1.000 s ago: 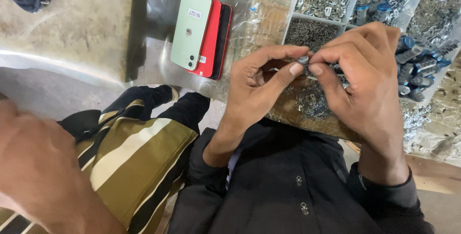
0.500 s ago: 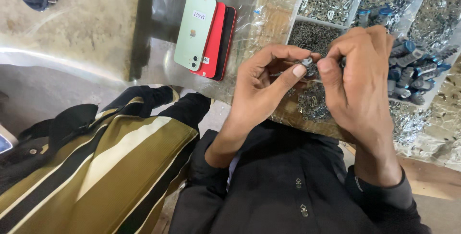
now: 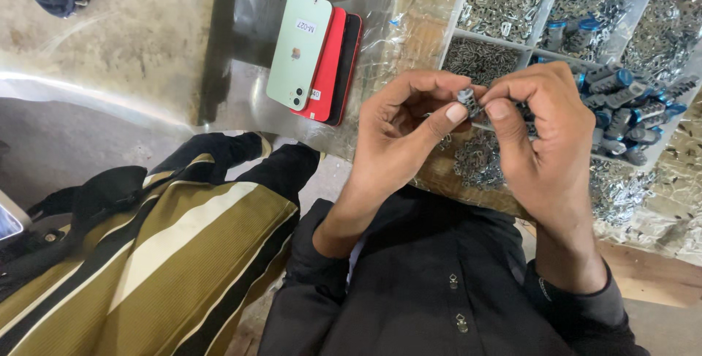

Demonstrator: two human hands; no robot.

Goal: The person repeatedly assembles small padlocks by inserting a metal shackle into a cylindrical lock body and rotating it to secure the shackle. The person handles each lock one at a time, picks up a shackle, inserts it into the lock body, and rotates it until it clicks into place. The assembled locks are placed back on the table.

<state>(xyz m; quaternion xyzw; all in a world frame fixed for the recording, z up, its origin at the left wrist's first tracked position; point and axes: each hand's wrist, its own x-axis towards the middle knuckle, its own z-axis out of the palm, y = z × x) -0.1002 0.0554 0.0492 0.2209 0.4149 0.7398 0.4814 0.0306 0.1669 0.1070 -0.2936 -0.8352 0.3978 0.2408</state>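
A: Where's the small metal part (image 3: 468,100) rel. to the hands?

B: Right btwn them. The left hand (image 3: 401,140) pinches it w/ thumb and forefinger from one side, the right hand (image 3: 545,148) pinches it w/ thumb and forefinger from the other. Fingertips of both nearly touch around it, so both hands are clamped on the one piece, held up in front of the person's chest.

A: What does it look like?

B: Tiny, grey, dull metal, blocky shape. Mostly covered by fingertips, so finer detail can't be told.

A: What's around the hands?

B: Just beyond and under them, a divided tray (image 3: 542,12) w/ compartments of small silver metal bits; beyond the right hand, a compartment of grey cylinders w/ blue caps (image 3: 621,96). Beyond the left hand and further left, a stack of phones (image 3: 311,56): pale green on top, red under it, black at the bottom, lying on clear plastic sheet (image 3: 409,27). Near side of the left hand, an olive striped garment (image 3: 161,246).
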